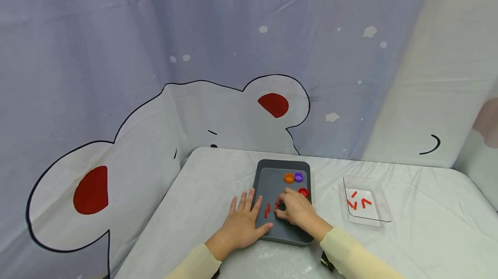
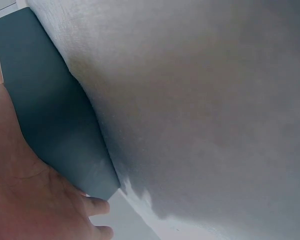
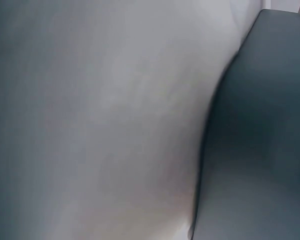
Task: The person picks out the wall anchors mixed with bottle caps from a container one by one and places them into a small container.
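Observation:
A dark grey tray lies on the table in the head view. My left hand rests with spread fingers over its near left edge; in the left wrist view the palm is beside the tray's wall. Over the tray, my right hand pinches a small red stick between thumb and fingertips, most of it hidden. Two more red sticks lie between the hands. Orange, purple and red round cups sit on the tray, the red one just beyond the right hand's knuckles.
Right of the tray stands a clear plastic box with several red sticks in it. A white cloth covers the table. Behind it hangs a printed curtain. A dark object shows beneath the right sleeve.

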`<state>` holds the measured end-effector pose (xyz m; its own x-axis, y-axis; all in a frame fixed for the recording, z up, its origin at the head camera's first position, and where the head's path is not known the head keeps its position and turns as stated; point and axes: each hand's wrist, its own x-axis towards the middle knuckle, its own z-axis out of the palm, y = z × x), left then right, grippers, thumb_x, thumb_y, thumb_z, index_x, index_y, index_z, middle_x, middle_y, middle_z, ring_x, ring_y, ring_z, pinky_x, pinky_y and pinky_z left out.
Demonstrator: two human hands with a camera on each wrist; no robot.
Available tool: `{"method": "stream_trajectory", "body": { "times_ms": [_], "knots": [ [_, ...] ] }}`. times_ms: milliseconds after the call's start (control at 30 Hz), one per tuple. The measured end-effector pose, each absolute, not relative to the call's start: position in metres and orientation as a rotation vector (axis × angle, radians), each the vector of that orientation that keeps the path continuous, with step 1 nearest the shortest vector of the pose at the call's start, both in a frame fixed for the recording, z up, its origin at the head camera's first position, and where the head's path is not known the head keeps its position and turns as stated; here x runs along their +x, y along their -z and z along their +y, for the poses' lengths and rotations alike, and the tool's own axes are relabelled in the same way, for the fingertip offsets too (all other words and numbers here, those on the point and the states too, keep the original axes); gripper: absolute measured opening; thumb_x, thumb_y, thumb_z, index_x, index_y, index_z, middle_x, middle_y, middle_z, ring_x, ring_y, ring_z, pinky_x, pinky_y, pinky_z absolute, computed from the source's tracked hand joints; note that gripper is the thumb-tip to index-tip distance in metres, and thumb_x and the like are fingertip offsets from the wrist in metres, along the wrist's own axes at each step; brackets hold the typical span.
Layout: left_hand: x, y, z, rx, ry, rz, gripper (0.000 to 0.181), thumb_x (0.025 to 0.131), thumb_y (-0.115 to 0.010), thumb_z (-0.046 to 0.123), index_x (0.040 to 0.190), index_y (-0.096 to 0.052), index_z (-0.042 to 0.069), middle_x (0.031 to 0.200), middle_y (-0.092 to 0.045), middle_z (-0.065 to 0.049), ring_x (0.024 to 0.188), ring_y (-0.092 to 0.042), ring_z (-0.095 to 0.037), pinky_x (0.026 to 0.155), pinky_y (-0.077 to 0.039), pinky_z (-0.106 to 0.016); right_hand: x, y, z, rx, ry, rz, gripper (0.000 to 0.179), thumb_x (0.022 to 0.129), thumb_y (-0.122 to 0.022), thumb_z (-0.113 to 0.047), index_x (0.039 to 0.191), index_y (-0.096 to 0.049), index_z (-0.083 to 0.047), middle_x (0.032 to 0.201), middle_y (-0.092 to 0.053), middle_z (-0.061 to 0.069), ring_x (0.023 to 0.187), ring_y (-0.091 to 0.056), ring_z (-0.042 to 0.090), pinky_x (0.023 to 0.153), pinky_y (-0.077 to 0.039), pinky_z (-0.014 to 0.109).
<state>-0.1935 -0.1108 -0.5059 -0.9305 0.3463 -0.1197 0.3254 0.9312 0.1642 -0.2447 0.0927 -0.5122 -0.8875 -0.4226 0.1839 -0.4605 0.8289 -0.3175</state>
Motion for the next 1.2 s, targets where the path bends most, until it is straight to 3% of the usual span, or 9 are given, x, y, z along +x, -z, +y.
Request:
{"method": "stream_trajectory", "body": {
  "times_ms": [867,1200],
  "knots": [
    [-0.194,0.507,-0.112,0.525,-0.243,2.957,0.088,0.098,-0.039,0.071,0.162,-0.024,0.013,0.170,-0.006,-0.015,0.155,-0.008,-0.039,0.121,-0.006,-0.063,-0.246,0.510,0.097,0.808,-0.549,-2.847,0.019,0.076,-0.084,-0.023,0.087,-0.072,-0.014,0.082,-0.054,-0.005,0.067,-0.052,0.014,0.066,-0.049,0.032],
    [-0.195,0.510,-0.112,0.529,-0.228,2.961,0.089,0.097,-0.039,0.072,0.162,-0.025,0.013,0.170,-0.007,-0.015,0.155,-0.008,-0.040,0.121,-0.006,-0.063,-0.243,0.497,0.104,0.743,-0.831,-2.813,0.016,0.078,-0.082,-0.017,0.090,-0.073,-0.015,0.089,-0.059,-0.007,0.080,-0.058,0.012,0.072,-0.052,0.029]
  ]
}}
